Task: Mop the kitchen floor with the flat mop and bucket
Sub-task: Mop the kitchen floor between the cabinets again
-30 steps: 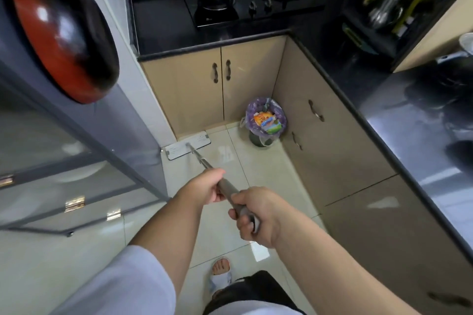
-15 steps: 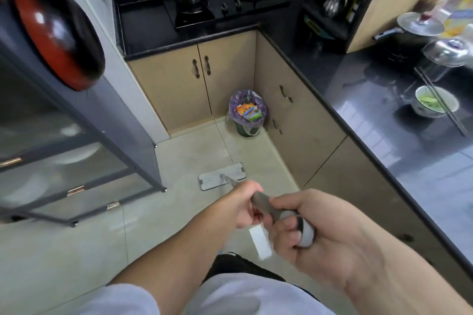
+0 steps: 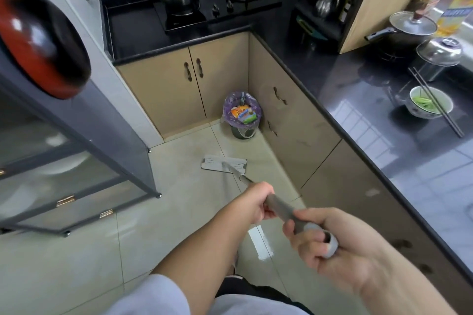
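The flat mop's white head [image 3: 224, 163] lies flat on the pale tiled floor [image 3: 179, 212], a short way in front of the corner bin. Its grey handle [image 3: 279, 206] slants back from the head toward me. My left hand [image 3: 253, 204] grips the handle lower down. My right hand [image 3: 322, 238] grips the handle's top end, nearer to me. No bucket is in view.
A small bin with a purple liner [image 3: 242, 116] stands in the cabinet corner. Beige cabinets [image 3: 302, 133] under a black counter [image 3: 384, 130] run along the right and back. A grey glass-door cabinet [image 3: 76, 156] with a red pan [image 3: 43, 43] stands at the left.
The mop head has been pulled back from the far cabinet base toward me and sits more to the right. Both hands kept their grip on the handle.
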`<state>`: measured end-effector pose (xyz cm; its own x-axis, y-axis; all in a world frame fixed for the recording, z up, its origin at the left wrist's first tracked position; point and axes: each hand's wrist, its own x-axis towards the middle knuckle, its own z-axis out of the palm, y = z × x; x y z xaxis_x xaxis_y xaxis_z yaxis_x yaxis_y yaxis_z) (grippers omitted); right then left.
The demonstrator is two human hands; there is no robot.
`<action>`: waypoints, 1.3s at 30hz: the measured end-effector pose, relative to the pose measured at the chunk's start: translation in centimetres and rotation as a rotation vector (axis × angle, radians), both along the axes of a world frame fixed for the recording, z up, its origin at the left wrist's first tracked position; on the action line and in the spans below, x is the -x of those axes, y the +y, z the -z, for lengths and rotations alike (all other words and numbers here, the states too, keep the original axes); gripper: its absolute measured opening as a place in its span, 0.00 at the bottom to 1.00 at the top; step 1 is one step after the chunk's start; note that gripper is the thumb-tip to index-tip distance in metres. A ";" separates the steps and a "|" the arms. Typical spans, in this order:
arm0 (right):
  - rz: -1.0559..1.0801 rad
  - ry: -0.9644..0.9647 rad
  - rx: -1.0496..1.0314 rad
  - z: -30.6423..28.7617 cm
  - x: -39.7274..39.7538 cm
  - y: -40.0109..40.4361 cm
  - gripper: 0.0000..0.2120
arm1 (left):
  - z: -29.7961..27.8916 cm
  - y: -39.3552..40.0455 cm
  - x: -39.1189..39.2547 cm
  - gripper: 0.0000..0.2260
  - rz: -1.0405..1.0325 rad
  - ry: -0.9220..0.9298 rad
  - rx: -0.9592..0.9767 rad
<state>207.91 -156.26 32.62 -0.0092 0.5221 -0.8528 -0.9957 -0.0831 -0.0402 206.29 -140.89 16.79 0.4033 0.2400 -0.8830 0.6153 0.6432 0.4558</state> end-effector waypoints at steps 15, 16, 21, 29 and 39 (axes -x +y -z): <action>-0.323 -0.305 0.232 8.5 -0.9 22.5 0.06 | 5.2 22.9 -6.5 0.11 1.013 0.405 -0.398; -0.309 -0.292 0.214 8.3 -1.7 22.7 0.05 | 5.1 23.3 -6.8 0.09 0.941 0.363 -0.381; -0.097 -0.137 0.104 8.0 -3.2 20.7 0.02 | 5.9 21.9 -6.8 0.04 0.564 0.262 -0.302; -0.023 -0.084 0.201 6.6 -1.9 8.8 0.05 | 6.4 9.7 -6.8 0.07 0.685 0.259 -0.305; 0.024 -0.075 0.131 0.5 -2.2 -7.2 0.10 | 2.0 -8.0 -6.0 0.08 0.648 0.148 -0.197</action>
<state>210.12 -163.45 32.16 0.0683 0.4060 -0.9113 -0.9920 -0.0691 -0.1052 212.31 -148.91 14.82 0.3981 0.1530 -0.9045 0.9122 0.0386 0.4080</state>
